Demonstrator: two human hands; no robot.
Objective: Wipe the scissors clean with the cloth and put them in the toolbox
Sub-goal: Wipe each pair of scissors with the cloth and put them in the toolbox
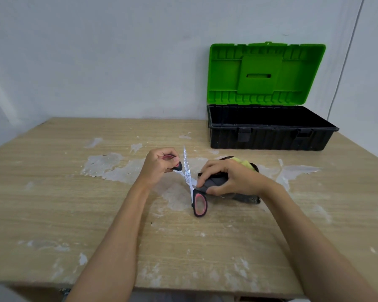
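Observation:
The scissors [187, 171] have black and pink handles and smeared silver blades, and they are spread wide open at the table's centre. My left hand [158, 165] grips one handle, lifted off the table. The other handle loop lies toward me on the wood. My right hand [229, 177] pinches a dark grey cloth [214, 182] with a yellow part, pressed against a blade near the pivot. The toolbox [271, 136], black with a green lid standing open, sits at the back right with its inside showing dark.
The wooden table [74, 203] is blotched with white dried patches. A pale wall stands just behind the toolbox. The table's front edge runs close below my forearms.

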